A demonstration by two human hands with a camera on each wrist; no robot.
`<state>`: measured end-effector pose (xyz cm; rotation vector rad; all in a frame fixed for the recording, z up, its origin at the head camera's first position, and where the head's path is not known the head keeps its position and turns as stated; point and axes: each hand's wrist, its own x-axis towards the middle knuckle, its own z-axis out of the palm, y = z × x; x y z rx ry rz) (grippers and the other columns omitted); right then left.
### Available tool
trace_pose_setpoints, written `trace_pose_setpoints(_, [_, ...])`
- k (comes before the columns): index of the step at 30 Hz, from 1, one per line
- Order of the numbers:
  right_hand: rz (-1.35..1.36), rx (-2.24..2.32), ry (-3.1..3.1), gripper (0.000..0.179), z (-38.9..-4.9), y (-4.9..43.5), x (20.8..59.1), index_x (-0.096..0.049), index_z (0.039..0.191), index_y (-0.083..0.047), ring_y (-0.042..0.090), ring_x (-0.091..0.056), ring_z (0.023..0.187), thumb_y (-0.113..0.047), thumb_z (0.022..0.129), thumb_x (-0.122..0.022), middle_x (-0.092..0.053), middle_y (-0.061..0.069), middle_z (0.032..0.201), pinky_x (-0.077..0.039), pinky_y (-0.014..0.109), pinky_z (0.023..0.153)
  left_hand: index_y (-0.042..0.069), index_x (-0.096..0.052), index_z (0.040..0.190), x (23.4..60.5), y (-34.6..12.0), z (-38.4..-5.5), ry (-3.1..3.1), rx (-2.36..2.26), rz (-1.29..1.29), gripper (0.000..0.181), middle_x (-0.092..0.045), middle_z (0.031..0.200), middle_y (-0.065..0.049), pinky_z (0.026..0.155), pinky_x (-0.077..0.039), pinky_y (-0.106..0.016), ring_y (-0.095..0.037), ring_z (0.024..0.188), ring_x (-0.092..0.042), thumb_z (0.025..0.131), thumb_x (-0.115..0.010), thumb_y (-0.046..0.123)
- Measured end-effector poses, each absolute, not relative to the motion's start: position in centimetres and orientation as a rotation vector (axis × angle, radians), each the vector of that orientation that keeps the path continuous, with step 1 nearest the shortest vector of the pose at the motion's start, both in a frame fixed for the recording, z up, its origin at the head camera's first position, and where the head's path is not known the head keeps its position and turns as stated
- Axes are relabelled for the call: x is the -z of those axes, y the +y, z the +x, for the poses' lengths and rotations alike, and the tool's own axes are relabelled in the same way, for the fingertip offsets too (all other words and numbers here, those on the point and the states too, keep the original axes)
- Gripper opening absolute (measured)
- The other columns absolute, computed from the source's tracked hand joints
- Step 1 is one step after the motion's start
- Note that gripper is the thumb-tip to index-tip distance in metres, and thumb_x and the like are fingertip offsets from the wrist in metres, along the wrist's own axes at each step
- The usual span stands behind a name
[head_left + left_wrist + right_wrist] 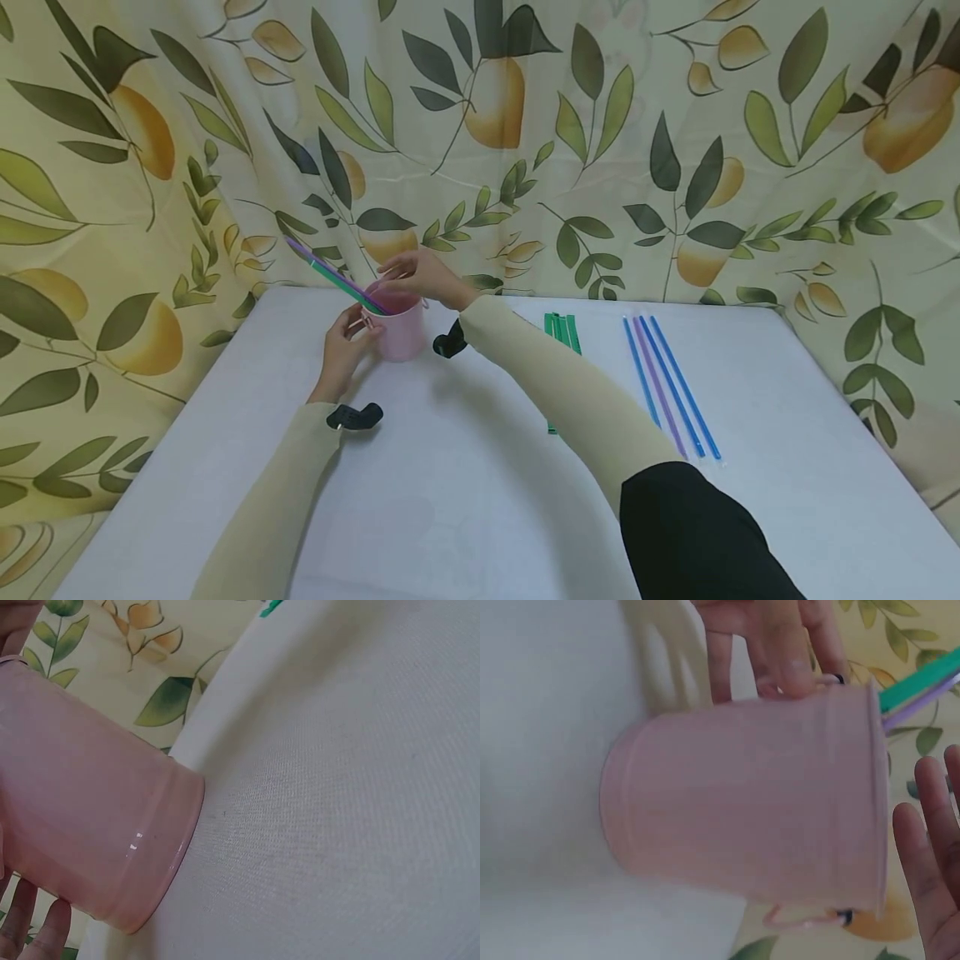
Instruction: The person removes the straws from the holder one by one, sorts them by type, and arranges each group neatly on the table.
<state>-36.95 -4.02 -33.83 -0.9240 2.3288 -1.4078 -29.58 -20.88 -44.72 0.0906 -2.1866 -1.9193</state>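
Observation:
A small pink bucket (402, 335) with handle loops at its sides stands toward the back left of the white table. My left hand (341, 350) holds its left side, thumb in front, close by the loop. Out of the bucket's mouth lean a green stick (336, 278) and a purple stick (922, 701), tilted to the left. Over the rim is my right hand (427, 277), fingers loosely extended with nothing held. In the right wrist view its fingers (922, 855) show beside the bucket's mouth. The lower ends of the sticks are hidden inside.
Several green strips (562, 330) lie on the white table (465, 517), partly covered by the right forearm. Farther right lie blue sticks (678, 387) and a purple stick (660, 387) side by side. A leaf-and-fruit patterned curtain (525, 208) hangs behind the table.

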Motion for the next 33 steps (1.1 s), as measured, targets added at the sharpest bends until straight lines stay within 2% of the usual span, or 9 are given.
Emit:
trace_pose_setpoints(7, [-0.987, 1.442, 2.267, 0.034, -36.6, -6.4, 34.7, -0.063, 0.114, 0.001, 0.022, -0.065, 0.105, -0.010, 0.083, -0.070, -0.068, 0.016, 0.113, -0.053, 0.021, 0.088, 0.007, -0.037, 0.143, 44.8, -21.0, -29.7, -2.203, 1.931, 0.101, 0.066, -0.041, 0.144, -0.014, 0.109, -0.040, -0.041, -0.027, 0.132, -0.041, 0.086, -0.068, 0.017])
trace_pose_setpoints(12, [-0.974, 1.409, 2.335, 0.030, -36.5, -7.7, 35.4, -0.064, 0.112, 0.000, 0.020, -0.066, 0.103, -0.008, 0.083, -0.070, -0.068, 0.015, 0.111, -0.053, 0.019, 0.088, 0.007, -0.036, 0.143, 44.8, -21.1, -29.7, -2.228, 1.910, 0.120, 0.066, -0.040, 0.146, -0.014, 0.110, -0.040, -0.040, -0.028, 0.133, -0.041, 0.086, -0.068, 0.019])
trace_pose_setpoints(21, [-0.854, 1.340, 2.442, 0.024, -35.8, -8.5, 35.9, -0.069, 0.106, -0.005, 0.017, -0.065, 0.097, -0.011, 0.083, -0.071, -0.071, 0.010, 0.105, -0.053, 0.016, 0.071, 0.008, -0.036, 0.143, 44.8, -21.1, -29.7, -2.257, 1.885, 0.127, 0.065, -0.039, 0.145, -0.015, 0.111, -0.039, -0.040, -0.028, 0.135, -0.039, 0.087, -0.067, 0.021])
trace_pose_setpoints(33, [-0.877, 1.353, 2.417, 0.023, -35.7, -8.3, 35.8, -0.068, 0.108, -0.003, 0.013, -0.062, 0.088, -0.008, 0.086, -0.066, -0.070, 0.013, 0.106, -0.052, 0.016, 0.066, 0.008, -0.037, 0.143, 44.7, -20.9, -29.5, -2.244, 1.885, 0.107, 0.064, -0.039, 0.145, -0.014, 0.109, -0.040, -0.042, -0.029, 0.133, -0.040, 0.087, -0.067, 0.020])
